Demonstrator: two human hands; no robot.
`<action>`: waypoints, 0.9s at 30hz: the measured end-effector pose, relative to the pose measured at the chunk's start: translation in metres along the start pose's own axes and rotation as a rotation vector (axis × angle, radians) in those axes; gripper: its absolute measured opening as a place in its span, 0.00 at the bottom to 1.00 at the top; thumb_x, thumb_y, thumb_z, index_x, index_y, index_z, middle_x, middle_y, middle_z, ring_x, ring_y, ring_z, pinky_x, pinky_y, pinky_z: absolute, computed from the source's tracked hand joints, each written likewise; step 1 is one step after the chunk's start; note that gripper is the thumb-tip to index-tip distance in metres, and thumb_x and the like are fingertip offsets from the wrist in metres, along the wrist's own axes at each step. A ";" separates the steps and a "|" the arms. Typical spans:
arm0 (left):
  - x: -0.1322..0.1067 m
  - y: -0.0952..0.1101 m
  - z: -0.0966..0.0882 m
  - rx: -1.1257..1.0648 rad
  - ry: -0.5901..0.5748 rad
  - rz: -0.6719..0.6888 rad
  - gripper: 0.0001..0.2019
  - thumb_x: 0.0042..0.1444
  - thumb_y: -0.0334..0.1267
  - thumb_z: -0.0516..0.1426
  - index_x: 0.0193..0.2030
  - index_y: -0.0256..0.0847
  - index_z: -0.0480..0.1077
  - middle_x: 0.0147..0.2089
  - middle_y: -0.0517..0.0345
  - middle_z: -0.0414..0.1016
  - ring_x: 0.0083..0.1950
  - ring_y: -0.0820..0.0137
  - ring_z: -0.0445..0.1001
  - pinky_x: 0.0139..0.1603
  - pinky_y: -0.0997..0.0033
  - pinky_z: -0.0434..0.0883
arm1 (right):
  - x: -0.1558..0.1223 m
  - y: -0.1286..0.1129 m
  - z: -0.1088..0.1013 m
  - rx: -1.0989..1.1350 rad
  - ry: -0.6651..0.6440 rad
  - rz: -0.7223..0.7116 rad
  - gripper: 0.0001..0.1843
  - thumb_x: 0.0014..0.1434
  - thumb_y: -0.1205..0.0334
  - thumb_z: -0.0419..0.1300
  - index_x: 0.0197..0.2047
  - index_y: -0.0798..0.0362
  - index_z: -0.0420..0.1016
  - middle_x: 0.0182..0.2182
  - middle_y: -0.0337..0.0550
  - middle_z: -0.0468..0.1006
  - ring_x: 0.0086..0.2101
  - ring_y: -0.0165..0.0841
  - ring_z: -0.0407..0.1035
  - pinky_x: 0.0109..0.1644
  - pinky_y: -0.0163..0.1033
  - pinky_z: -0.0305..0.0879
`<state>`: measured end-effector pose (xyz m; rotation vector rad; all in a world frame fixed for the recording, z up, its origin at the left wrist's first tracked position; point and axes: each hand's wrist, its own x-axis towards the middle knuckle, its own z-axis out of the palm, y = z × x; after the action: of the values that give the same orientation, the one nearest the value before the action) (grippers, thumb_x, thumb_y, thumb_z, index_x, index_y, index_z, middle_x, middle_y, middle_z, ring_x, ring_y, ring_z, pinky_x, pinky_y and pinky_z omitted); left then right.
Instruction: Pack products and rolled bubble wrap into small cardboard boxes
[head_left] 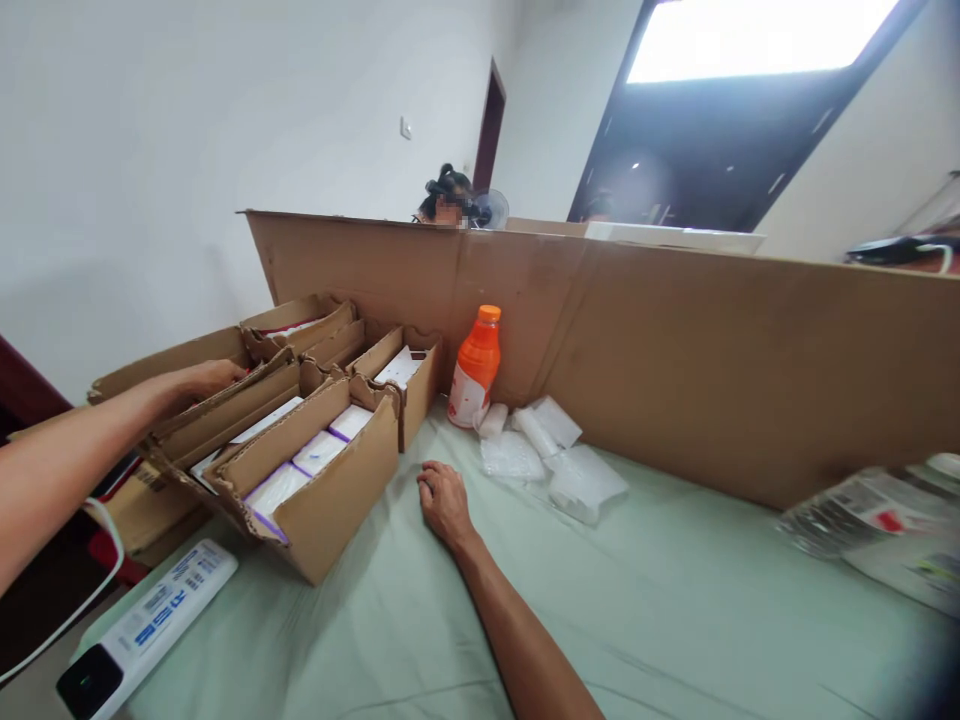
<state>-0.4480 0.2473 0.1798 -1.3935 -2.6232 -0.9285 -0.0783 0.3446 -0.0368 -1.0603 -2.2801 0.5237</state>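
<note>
Head view: the left hand (pixel 214 378) reaches over into a long cardboard box (pixel 172 362) at the left of the frame; its fingertips dip behind the box edge, so whether they grip anything cannot be told. The right hand (pixel 448 505) rests at the centre on a pale green cloth (pixel 675 600), fingers half curled; how fully they close I cannot tell. Just left of it stands a tilted box (pixel 341 515) of white packs (pixel 321 453) with purple edges. Above the right hand are an upright orange bottle (pixel 478 360) and crumpled clear wrapping (pixel 514 457). A white device (pixel 161 615) lies lower left; blurred clear plastic (pixel 885 520) sits at the right edge. The wrinkled cloth runs up to a tall cardboard partition (pixel 712 360). Beyond it, top centre, show a person's head (pixel 448 190), a fan (pixel 493 208) and a dark doorway (pixel 491 115). White wall (pixel 187 110) with a switch (pixel 406 128) fills the upper left; a bright, dark-framed window (pixel 757 40) slants upper right.
</note>
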 end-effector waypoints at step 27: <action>-0.236 0.153 0.194 -0.734 -0.349 0.173 0.16 0.51 0.31 0.57 0.47 0.39 0.74 0.45 0.55 0.76 0.37 0.71 0.73 0.42 0.69 0.71 | 0.000 0.047 -0.189 0.384 0.341 0.393 0.39 0.41 0.36 0.67 0.49 0.57 0.77 0.44 0.57 0.81 0.45 0.50 0.74 0.51 0.54 0.70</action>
<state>-0.1432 0.2357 0.0262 -2.0438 -2.3993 -1.8908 0.0680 0.3938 0.0813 -1.2855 -1.6010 0.8274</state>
